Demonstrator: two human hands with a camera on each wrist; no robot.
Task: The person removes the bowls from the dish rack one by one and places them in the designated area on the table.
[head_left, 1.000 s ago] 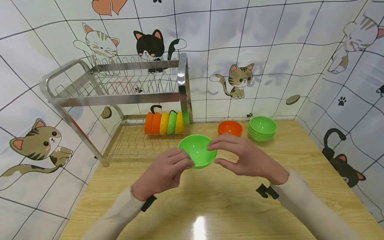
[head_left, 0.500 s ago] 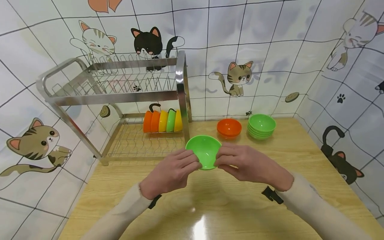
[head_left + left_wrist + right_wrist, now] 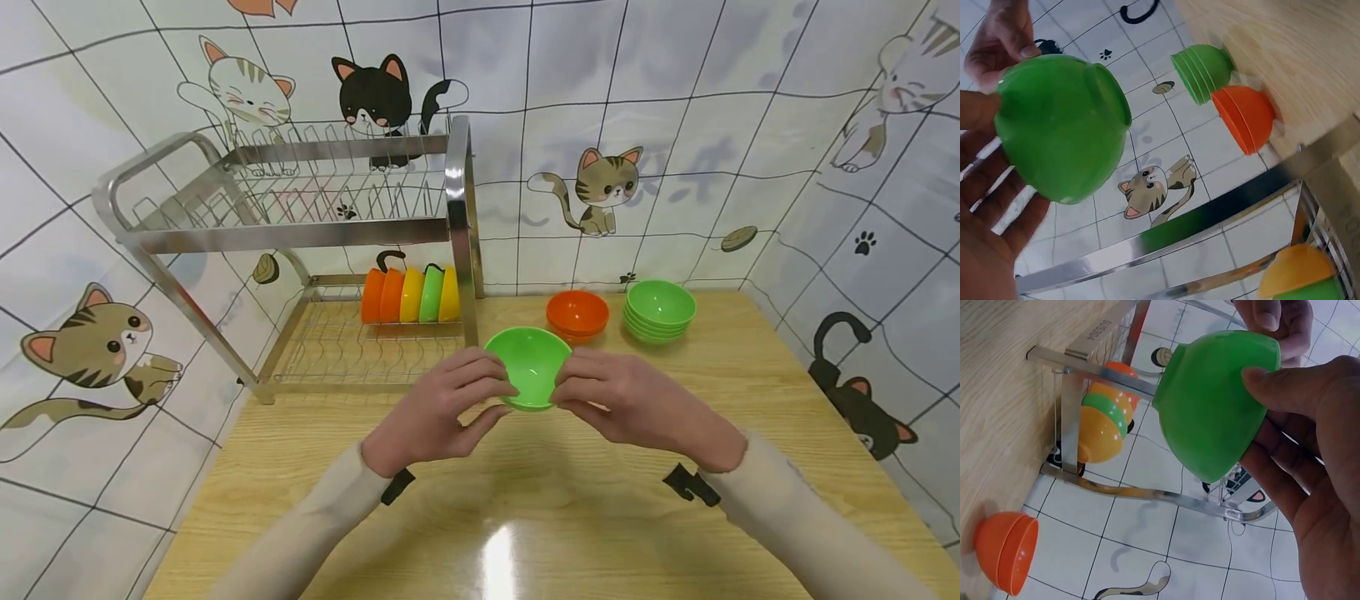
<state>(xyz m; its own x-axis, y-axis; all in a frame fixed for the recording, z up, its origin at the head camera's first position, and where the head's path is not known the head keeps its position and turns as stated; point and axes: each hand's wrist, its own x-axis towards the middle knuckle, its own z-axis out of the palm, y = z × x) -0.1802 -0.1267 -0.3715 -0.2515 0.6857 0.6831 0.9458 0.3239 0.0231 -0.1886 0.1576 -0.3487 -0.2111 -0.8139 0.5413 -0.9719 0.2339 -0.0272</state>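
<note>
A green bowl [image 3: 528,367] is held in the air above the wooden table, its inside facing the head camera. My right hand [image 3: 630,400] pinches its right rim. In the right wrist view the thumb [image 3: 1266,381] presses the outer wall of the green bowl [image 3: 1216,400], with the fingers on the inner side. On the left rim, my left hand [image 3: 450,404] has its fingers spread, and the thumb stands apart from the bowl. The left wrist view has these fingers [image 3: 1004,194] loosely extended next to the bowl [image 3: 1063,128].
A two-tier metal dish rack [image 3: 300,237] stands at the left, with orange, yellow and green bowls [image 3: 411,296] upright in a row on its lower tier. Orange bowls [image 3: 577,312] and a stack of green bowls [image 3: 660,308] sit at the back right of the table [image 3: 600,525], before the cat-patterned wall.
My right hand has closed on the bowl's right rim. The bowl and both hands have shifted right. My left thumb has come away from the bowl.
</note>
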